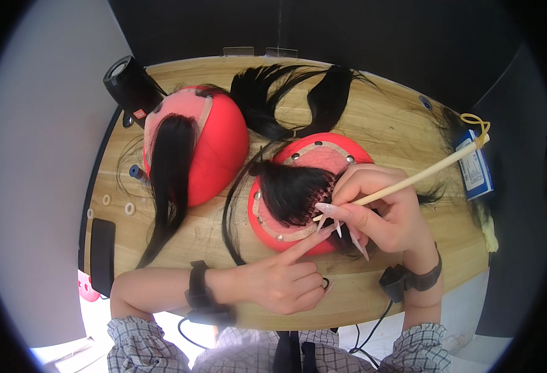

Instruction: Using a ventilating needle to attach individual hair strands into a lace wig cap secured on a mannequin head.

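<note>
My right hand (380, 205) grips a pale wooden stick handle (413, 179), apparently a wig ventilating needle, low near its tip. That tip meets the edge of a lace wig cap (280, 226) pinned on a red head form (266, 238). Black hair (296, 191) is knotted into the cap's netting and lies swept to the left. The extended index finger of my left hand (285, 284) touches the cap's lower border beside the tip, and its other fingers are curled. Whether that hand pinches any strands is hidden.
A second red head form (222, 144) with a partly haired cap stands at left, near a black cylindrical speaker (131, 86). Loose black hair bundles (329, 100) lie behind. At right is a blue-and-white box (474, 165). Cream rings (130, 208) and a black case (102, 254) lie left.
</note>
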Available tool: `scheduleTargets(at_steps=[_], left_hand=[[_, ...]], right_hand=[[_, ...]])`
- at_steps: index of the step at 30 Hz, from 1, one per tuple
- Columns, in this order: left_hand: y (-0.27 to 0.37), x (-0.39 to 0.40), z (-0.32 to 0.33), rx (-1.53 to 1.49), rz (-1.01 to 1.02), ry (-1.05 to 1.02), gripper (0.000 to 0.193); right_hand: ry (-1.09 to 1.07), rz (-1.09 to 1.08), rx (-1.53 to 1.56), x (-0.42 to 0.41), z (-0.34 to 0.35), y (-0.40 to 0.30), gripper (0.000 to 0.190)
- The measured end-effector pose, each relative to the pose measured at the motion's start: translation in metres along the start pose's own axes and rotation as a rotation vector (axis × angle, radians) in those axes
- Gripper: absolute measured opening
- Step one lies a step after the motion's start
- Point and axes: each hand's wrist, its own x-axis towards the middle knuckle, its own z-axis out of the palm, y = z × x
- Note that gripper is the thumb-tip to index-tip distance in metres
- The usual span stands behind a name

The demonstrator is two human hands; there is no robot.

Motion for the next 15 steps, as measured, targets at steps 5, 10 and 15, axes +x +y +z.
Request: scheduleTargets(at_steps=[5, 10, 15], left_hand=[[0.0001, 0.0006, 0.0004, -0.001, -0.001, 0.013, 0.018], [0.0006, 0.0004, 0.0005, 0.005, -0.003, 0.002, 0.02], [0.0009, 0.0006, 0.0003, 0.016, -0.002, -0.008, 0.022]], right_hand=[[0.009, 0.104, 0.075, -0.0017, 0.001, -0.0043, 0.003], [0.029, 0.221, 0.157, -0.0031, 0.0039, -0.0066, 0.005], [0.047, 0.24, 0.184, -0.0043, 0.005, -0.004, 0.007]])
